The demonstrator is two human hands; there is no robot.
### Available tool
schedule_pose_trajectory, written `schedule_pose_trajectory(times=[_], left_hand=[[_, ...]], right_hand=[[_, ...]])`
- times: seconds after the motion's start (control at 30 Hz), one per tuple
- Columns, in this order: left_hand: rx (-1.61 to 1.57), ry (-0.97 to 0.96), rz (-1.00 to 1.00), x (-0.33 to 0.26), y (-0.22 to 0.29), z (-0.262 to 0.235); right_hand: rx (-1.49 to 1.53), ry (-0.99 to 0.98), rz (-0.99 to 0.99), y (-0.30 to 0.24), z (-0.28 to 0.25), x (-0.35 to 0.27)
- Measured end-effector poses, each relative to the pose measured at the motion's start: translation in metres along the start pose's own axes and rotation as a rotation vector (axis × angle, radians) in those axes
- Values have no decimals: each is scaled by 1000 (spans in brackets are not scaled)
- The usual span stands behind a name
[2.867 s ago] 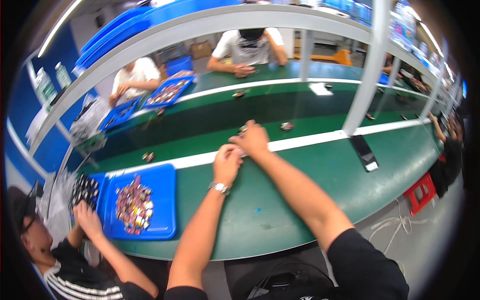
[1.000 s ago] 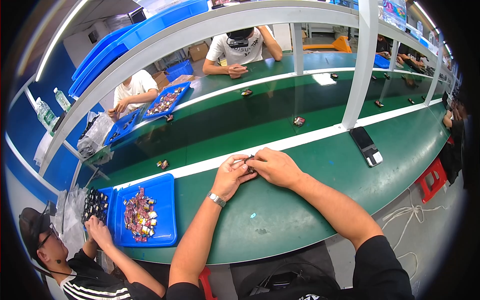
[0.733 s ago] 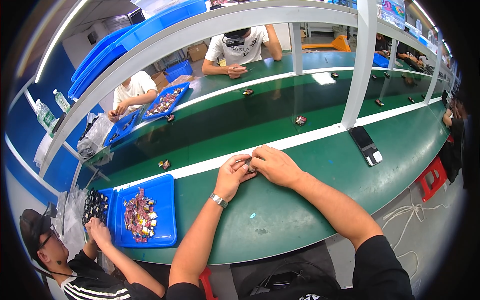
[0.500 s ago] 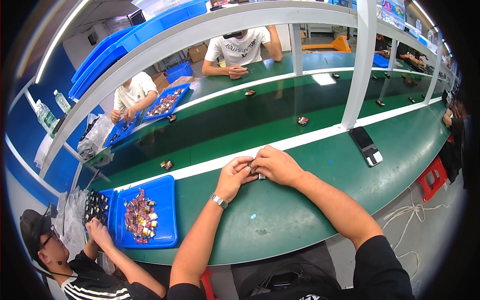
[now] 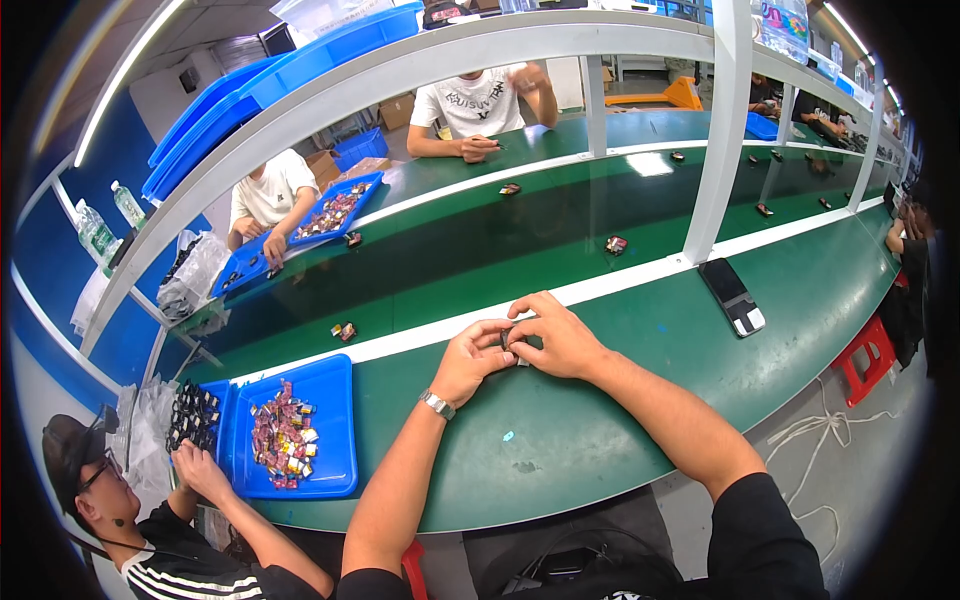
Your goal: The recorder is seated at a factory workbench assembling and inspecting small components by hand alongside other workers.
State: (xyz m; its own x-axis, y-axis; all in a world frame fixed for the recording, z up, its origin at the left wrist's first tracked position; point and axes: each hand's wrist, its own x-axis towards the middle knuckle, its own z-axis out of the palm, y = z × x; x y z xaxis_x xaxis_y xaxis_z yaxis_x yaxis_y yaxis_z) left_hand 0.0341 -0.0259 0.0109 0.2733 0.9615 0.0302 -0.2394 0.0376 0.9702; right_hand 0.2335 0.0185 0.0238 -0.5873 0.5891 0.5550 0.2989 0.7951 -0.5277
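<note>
My left hand (image 5: 468, 364) and my right hand (image 5: 553, 340) meet over the green bench, close to its white rail. Between their fingertips is a small dark part (image 5: 506, 340), with a pale piece showing below it; the fingers cover most of it, so its kind is unclear. The left fingers curl round it from one side while the right thumb and forefinger pinch it from the other. A metal-banded watch (image 5: 437, 403) circles my left wrist.
Left of me, a blue tray (image 5: 345, 425) holds many small wrapped parts, beside a tray of black parts (image 5: 193, 412) where a co-worker's hands (image 5: 200, 468) work. A phone (image 5: 731, 297) lies right, near a white post (image 5: 722, 140). Parts (image 5: 616, 246) ride the green belt beyond the rail.
My right fingers have shifted and bent more around the small part. Parts on the belt have slid slightly right. Across the belt, a co-worker's hand has moved from the tray toward the belt.
</note>
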Motion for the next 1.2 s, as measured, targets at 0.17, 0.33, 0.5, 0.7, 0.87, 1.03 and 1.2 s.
schedule_pose_trajectory(times=[0.17,0.33,0.5,0.7,0.87,1.03,1.2], left_hand=[[-14,13,-31,0,-2,-2],[23,7,-33,1,-2,1],[9,8,-24,1,-4,-2],[-2,10,-9,2,-5,-3],[-42,8,5,2,-9,-7],[-59,4,0,2,-7,-6],[-72,-5,-1,1,-6,-6]], right_hand=[[7,-108,-16,-1,-4,1],[82,-130,-62,4,-9,0],[123,-111,26,2,-4,-2],[14,9,6,0,5,-3],[3,79,20,-1,13,-5],[60,133,54,0,20,-6],[106,116,39,2,16,-5]])
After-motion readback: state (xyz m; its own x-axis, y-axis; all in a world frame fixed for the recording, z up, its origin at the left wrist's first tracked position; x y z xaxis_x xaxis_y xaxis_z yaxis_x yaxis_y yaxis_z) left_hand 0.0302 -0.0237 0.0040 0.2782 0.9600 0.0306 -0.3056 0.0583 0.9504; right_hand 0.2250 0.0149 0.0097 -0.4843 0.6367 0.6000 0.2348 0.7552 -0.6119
